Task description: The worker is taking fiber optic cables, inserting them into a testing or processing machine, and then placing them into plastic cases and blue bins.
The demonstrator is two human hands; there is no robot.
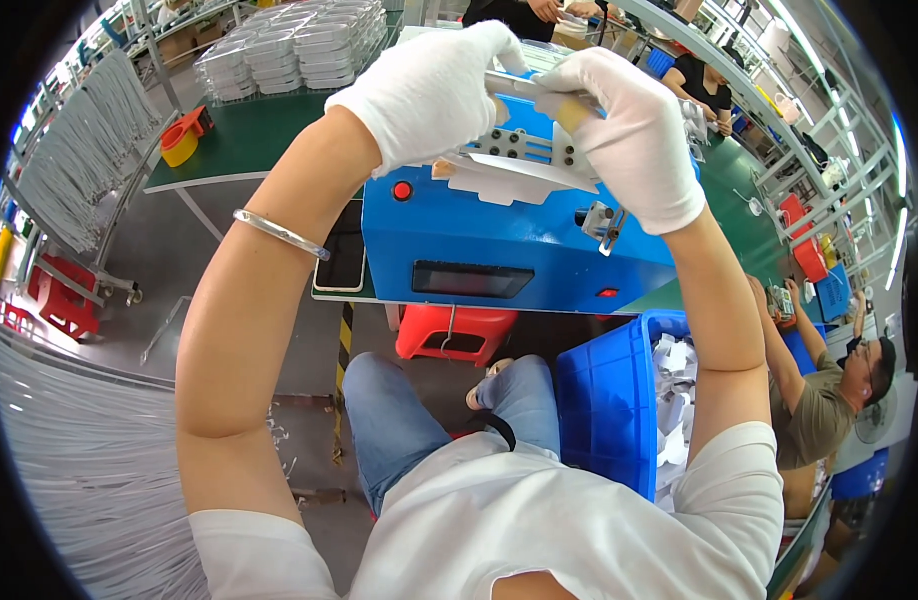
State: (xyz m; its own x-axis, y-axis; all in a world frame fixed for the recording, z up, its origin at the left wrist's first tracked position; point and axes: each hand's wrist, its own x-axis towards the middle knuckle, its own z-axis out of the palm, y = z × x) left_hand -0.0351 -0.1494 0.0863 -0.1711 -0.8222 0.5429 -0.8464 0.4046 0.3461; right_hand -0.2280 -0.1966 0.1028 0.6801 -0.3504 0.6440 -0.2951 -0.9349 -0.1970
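Note:
My left hand point(426, 92) and my right hand point(634, 130), both in white gloves with some fingertips bare, are raised over a blue bench machine point(509, 245). Between them they grip a slim pale strip-like piece point(512, 84); its exact kind is hard to make out, and the gloves cover its ends. Just below the hands lie a slotted metal plate with dark screws point(524, 146) and a white sheet point(514, 180). A small metal bracket point(604, 226) is fixed on the machine near my right wrist. The machine's front carries a red button point(403, 191) and a dark display point(473, 279).
A green table point(234, 140) holds stacked clear trays point(294, 50) and a yellow-and-red tape dispenser point(182, 140). White scraps fill a blue bin point(604, 410) at my right. A red stool point(457, 333) stands underneath. Hanging white cables are at left; co-workers sit across and right.

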